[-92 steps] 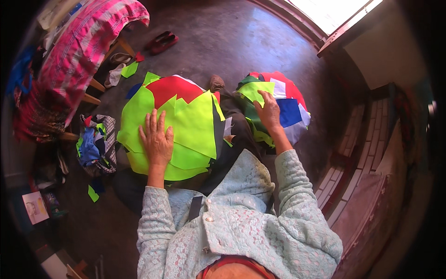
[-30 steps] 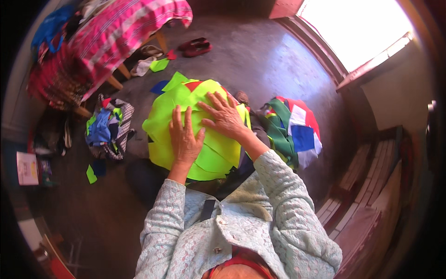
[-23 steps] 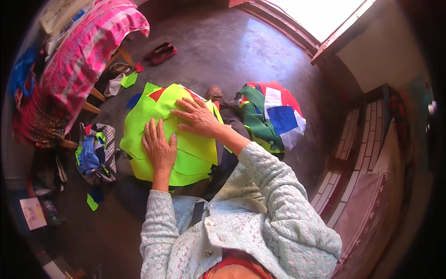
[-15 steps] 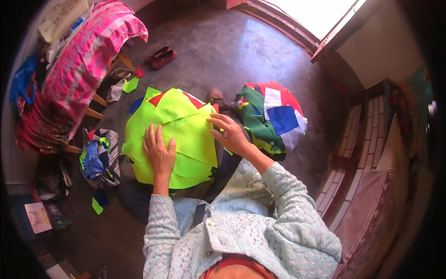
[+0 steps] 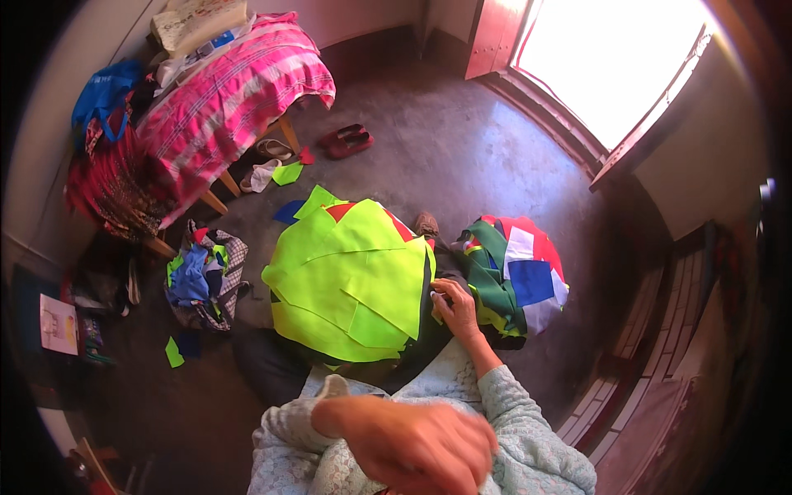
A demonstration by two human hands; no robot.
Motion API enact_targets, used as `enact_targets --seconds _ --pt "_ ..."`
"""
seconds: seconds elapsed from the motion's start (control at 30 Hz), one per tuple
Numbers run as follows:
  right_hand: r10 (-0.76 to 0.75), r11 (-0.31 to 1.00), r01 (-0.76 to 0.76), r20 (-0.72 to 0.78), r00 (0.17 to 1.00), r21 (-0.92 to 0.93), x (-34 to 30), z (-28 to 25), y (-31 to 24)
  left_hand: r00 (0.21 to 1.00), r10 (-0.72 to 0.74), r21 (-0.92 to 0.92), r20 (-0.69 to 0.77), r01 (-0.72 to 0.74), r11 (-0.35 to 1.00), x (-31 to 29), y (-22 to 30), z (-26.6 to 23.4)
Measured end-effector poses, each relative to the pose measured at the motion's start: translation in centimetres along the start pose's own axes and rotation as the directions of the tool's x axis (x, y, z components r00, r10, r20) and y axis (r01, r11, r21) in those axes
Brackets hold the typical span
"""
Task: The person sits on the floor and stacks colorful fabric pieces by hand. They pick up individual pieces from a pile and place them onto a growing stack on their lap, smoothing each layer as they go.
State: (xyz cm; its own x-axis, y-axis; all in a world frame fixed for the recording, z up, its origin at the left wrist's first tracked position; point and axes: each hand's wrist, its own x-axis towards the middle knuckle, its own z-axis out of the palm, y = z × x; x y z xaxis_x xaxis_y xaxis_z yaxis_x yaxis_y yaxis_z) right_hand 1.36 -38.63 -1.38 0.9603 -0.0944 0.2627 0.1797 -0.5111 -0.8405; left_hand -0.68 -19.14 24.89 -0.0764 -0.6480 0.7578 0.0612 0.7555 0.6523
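A rounded mound of fluorescent yellow-green fabric pieces (image 5: 346, 280), with red bits at its far edge, stands before me by my legs. At its right edge is my right hand (image 5: 456, 307), fingers bent and pinched together; what they hold, if anything, is too small to make out. My left hand (image 5: 417, 441) is raised close in front of my chest, over the light lace jacket, away from the fabric. Motion smears its curled fingers. To the right of my right hand sits a second heap of green, red, white and blue fabric pieces (image 5: 495, 268).
A checked bag of scraps (image 5: 206, 276) is on the floor at left, with a yellow-green scrap (image 5: 173, 353) near it. Beyond stand red shoes (image 5: 346, 140) and a table under a pink plaid cloth (image 5: 239, 91). A bright doorway (image 5: 606, 66) opens at far right.
My left hand has left the yellow-green mound and risen toward me. My right hand has moved from its top to its right edge, fingers drawn together. The view has shifted.
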Motion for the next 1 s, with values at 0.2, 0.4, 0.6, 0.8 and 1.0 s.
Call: enact_targets --seconds 0.2,0.4,0.6,0.8,1.0 --pt "-0.052 0.997 0.052 -0.003 0.999 -0.064 0.2 0.3 0.3 0.967 0.139 -0.257 0.211 -0.083 0.963 2.7 -3.1 3.3" --pt "-0.018 0.998 0.019 0.017 1.0 -0.067 0.0 0.3 0.3 0.966 0.17 -0.192 0.193 -0.133 0.972 3.3 -3.7 4.7" --pt "-0.053 0.995 0.055 0.022 0.998 -0.088 0.2 0.4 0.3 0.963 0.196 -0.126 0.183 -0.174 0.977 3.6 -4.4 5.9" --pt "-0.041 0.995 0.043 0.026 0.999 -0.086 0.0 0.5 0.5 0.967 0.199 -0.036 0.158 -0.196 0.98 3.2 -4.5 6.0" --pt "-0.066 0.99 0.067 0.015 0.998 -0.122 0.0 0.3 0.8 0.971 0.185 0.027 0.151 -0.191 0.981 3.4 -4.3 6.5"
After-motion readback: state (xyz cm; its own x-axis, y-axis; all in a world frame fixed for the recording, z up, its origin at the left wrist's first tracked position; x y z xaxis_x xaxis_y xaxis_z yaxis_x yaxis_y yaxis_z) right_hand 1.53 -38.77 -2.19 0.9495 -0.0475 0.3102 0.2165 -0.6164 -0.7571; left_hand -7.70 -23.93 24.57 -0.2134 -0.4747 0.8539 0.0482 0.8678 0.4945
